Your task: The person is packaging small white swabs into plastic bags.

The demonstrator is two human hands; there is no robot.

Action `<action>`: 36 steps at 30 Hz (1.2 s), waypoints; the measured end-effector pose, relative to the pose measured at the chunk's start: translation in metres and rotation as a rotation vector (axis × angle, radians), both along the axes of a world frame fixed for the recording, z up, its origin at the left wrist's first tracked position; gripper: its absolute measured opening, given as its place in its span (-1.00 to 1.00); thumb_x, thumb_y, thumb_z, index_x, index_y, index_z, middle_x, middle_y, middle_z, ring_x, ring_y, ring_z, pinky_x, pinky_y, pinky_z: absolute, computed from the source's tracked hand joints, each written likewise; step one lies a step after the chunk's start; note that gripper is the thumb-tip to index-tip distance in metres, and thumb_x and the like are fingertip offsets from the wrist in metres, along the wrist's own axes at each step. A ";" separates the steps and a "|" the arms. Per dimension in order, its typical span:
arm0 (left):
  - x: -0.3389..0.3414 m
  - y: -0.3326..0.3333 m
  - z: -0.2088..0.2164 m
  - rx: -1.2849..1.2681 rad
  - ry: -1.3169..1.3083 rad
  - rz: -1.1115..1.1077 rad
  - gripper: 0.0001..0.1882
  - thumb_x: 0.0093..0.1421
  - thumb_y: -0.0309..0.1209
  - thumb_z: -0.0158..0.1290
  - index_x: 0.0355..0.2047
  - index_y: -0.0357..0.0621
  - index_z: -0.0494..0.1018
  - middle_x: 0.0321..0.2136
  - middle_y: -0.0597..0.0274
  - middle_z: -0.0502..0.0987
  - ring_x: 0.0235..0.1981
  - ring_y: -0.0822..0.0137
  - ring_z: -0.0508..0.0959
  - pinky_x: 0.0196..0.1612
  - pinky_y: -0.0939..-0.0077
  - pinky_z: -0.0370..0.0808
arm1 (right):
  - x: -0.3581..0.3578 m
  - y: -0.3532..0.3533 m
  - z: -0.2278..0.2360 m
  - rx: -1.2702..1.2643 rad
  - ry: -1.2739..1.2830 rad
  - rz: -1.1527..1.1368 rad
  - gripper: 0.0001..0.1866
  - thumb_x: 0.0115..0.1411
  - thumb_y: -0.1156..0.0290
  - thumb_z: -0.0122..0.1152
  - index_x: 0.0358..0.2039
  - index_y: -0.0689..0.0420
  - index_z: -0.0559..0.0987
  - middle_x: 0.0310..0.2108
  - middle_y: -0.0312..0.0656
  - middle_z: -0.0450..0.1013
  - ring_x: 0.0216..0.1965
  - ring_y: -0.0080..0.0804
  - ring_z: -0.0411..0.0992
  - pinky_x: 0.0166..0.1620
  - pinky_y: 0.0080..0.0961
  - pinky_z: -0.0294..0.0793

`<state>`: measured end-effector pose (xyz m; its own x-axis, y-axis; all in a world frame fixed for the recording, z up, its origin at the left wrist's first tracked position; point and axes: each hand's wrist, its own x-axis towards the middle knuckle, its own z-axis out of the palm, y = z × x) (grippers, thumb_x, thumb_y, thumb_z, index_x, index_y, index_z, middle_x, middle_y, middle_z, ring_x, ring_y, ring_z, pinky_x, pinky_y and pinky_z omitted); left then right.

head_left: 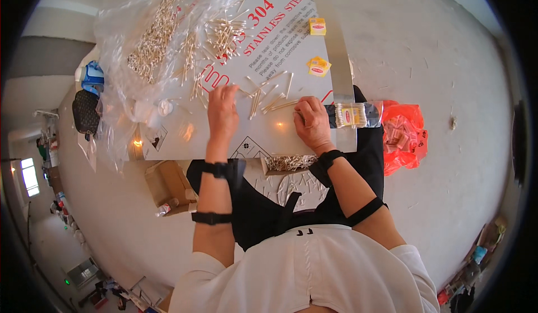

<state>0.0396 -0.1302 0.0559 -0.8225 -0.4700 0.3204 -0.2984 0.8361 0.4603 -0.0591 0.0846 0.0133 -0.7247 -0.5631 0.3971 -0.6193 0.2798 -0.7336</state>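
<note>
Over a sheet-covered table (193, 136), my left hand (222, 111) has its fingers curled beside loose cotton swabs (256, 101); what it pinches, if anything, is too small to make out. My right hand (314, 124) is closed, and a few swab sticks run up to its fingertips. Right of it, at the table's edge, lies a clear pack of cotton swabs (343, 115) with a yellow label. A heap of swabs (225, 36) lies beyond my left hand, beside a large clear plastic bag (154, 47) full of swabs.
Two small piles of yellow cards, the far one (317, 26) and the near one (318, 67), lie at the right. A red plastic bag (412, 125) holds packs beyond the table's right edge. Below the front edge are a box of swabs (288, 163) and an open cardboard box (168, 181).
</note>
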 end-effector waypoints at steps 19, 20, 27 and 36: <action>-0.020 -0.061 -0.013 0.168 -0.342 -0.191 -0.90 -0.06 -0.58 0.17 -0.50 -0.21 0.47 -0.50 0.18 0.47 -0.34 0.14 0.47 -0.24 0.27 0.43 | 0.001 -0.002 0.000 0.011 -0.003 -0.004 -0.83 -0.10 0.59 0.17 -0.44 0.16 0.41 -0.32 -0.11 0.37 -0.25 -0.08 0.37 -0.16 -0.24 0.42; -0.022 -0.061 -0.014 0.207 -0.343 -0.174 -0.91 -0.02 -0.57 0.16 -0.48 -0.22 0.47 -0.51 0.16 0.49 -0.38 0.18 0.49 -0.27 0.31 0.44 | 0.001 -0.002 -0.001 0.012 -0.004 -0.006 -0.83 -0.10 0.59 0.17 -0.44 0.16 0.41 -0.32 -0.11 0.37 -0.25 -0.08 0.37 -0.16 -0.24 0.42; -0.024 -0.077 -0.025 0.445 -0.272 -0.022 -0.91 0.07 -0.52 0.16 -0.40 -0.24 0.50 -0.51 0.13 0.55 -0.49 0.36 0.51 -0.37 0.47 0.45 | 0.001 -0.003 0.001 0.018 0.001 0.010 -0.83 -0.09 0.58 0.17 -0.44 0.16 0.41 -0.32 -0.12 0.37 -0.25 -0.08 0.37 -0.16 -0.24 0.42; -0.010 -0.054 -0.026 0.146 -0.438 0.063 -0.88 -0.05 -0.51 0.21 -0.50 -0.20 0.47 -0.44 0.15 0.52 -0.35 0.14 0.53 -0.29 0.28 0.47 | 0.000 0.001 -0.003 0.018 -0.020 0.005 -0.80 -0.10 0.57 0.19 -0.41 0.17 0.41 -0.29 -0.10 0.37 -0.23 -0.06 0.37 -0.15 -0.22 0.41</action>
